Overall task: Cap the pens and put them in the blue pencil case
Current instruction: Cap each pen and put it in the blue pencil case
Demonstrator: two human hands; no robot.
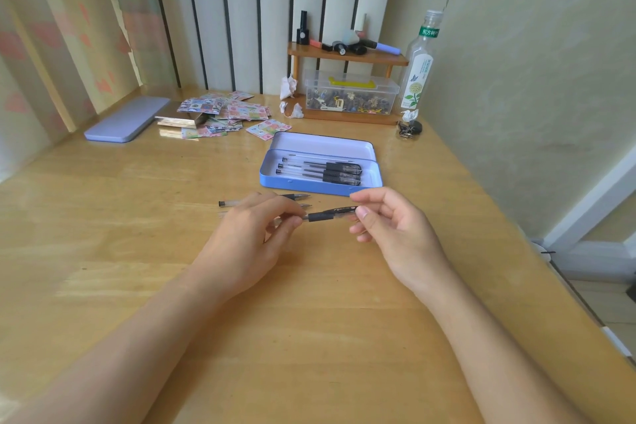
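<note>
Capped pen [330,214] pinched at both ends between left hand [247,237] and right hand [389,220], just before open blue pencil case [309,184]. Three capped pens [323,169] inside case. Two loose pens [265,200] on table [309,320], partly behind left hand.

Scattered stickers [227,113], lilac tin [127,119], glass bottle [418,69], wooden shelf [347,57]

Bare table [327,303] is seen between hands and viewer. The open pencil case [320,182] is approached unobstructed from the front; uncapped pens [265,200] lie just beside its front left.
</note>
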